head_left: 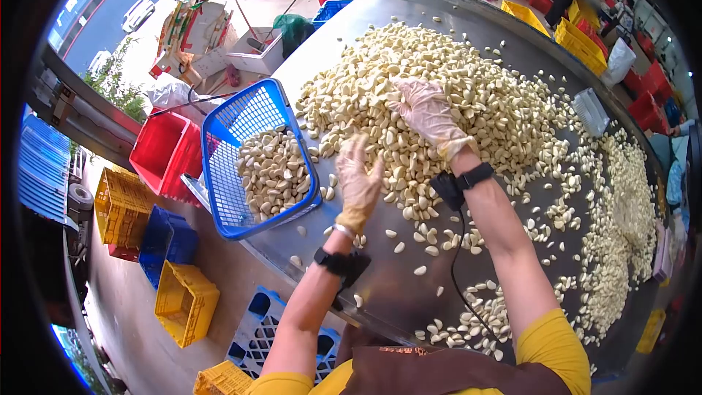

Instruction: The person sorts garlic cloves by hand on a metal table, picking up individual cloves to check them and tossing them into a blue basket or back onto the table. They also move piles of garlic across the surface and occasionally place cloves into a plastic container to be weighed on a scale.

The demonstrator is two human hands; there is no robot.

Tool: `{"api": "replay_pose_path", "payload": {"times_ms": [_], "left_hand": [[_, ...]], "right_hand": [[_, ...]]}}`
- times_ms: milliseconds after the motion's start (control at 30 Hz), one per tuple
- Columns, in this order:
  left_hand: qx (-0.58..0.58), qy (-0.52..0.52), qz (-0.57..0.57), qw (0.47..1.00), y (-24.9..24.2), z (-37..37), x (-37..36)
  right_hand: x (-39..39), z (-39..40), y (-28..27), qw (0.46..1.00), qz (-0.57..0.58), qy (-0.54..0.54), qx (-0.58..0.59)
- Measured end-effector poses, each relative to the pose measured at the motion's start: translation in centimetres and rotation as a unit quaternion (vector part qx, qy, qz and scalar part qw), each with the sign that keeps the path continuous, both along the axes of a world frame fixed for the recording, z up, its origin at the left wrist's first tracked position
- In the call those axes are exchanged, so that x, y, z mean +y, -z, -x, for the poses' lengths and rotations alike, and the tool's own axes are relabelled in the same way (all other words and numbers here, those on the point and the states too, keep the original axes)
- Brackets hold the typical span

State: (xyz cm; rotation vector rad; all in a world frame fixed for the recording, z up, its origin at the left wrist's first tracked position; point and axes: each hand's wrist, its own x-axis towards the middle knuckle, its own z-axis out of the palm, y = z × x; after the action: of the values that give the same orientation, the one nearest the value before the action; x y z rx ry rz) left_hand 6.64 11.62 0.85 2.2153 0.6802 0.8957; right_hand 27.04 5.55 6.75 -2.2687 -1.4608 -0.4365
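A large heap of peeled garlic cloves (439,58) covers much of the metal table (351,278). My right hand (431,113), in a thin translucent glove, lies on the heap with its fingers stretched over the cloves; the fingertips are partly hard to make out. Gloved as well, my left hand (358,183) is at the heap's near left edge, thumb apart from the fingers, and no clove shows in it. Just left of it, a blue plastic basket (213,168) rests tilted at the table's edge, with garlic cloves (272,172) inside.
Smaller cloves (614,241) form another pile along the table's right side. A clear plastic container (590,112) lies between the piles. Red (157,146), yellow (186,303) and blue crates (167,238) stand on the floor at left. A cable runs from my right wrist across the table.
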Motion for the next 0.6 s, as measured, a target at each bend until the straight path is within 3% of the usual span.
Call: {"api": "replay_pose_path", "payload": {"times_ms": [67,100,133,167,200,267,333,400,467,533,600], "left_hand": [[0.042,-0.18,-0.09,0.979,5.2,-3.0,3.6],[0.071,-0.186,-0.022,0.98,7.2,-3.7,4.6],[0.097,-0.193,0.047,0.975,8.4,-4.2,4.8],[0.048,-0.203,0.079,0.975,6.7,-4.8,2.8],[0.075,-0.219,0.046,0.972,4.7,-5.1,0.1],[0.105,-0.195,0.096,0.97,4.8,-5.4,-4.0],[0.144,-0.133,0.152,0.969,4.7,-5.0,-7.6],[0.08,-0.053,0.179,0.979,6.0,-5.7,-11.6],[0.009,-0.011,0.177,0.984,4.4,-6.4,-17.5],[0.033,0.083,0.196,0.976,4.7,-6.0,-22.9],[0.142,0.269,0.147,0.941,2.7,-4.3,-25.4]], "right_hand": [[0.3,-3.3,4.5,0.992,-0.024,0.009,-0.121],[-0.1,-2.2,2.1,0.998,0.062,0.011,-0.011],[0.0,-2.0,0.1,0.984,0.17,0.039,0.017],[-0.3,-1.7,0.4,0.972,0.23,0.027,0.051],[-0.8,-1.5,0.4,0.955,0.283,0.016,0.082],[-3.0,-0.4,1.4,0.95,0.299,-0.012,0.085],[-5.8,-0.5,2.6,0.934,0.324,-0.058,0.141],[-8.9,-0.1,3.1,0.892,0.417,-0.017,0.175],[-14.1,0.0,3.1,0.913,0.368,-0.013,0.175],[-20.7,-1.2,4.8,0.959,0.268,-0.046,0.084],[-27.2,-1.3,4.8,0.958,0.279,0.06,0.024]]}}
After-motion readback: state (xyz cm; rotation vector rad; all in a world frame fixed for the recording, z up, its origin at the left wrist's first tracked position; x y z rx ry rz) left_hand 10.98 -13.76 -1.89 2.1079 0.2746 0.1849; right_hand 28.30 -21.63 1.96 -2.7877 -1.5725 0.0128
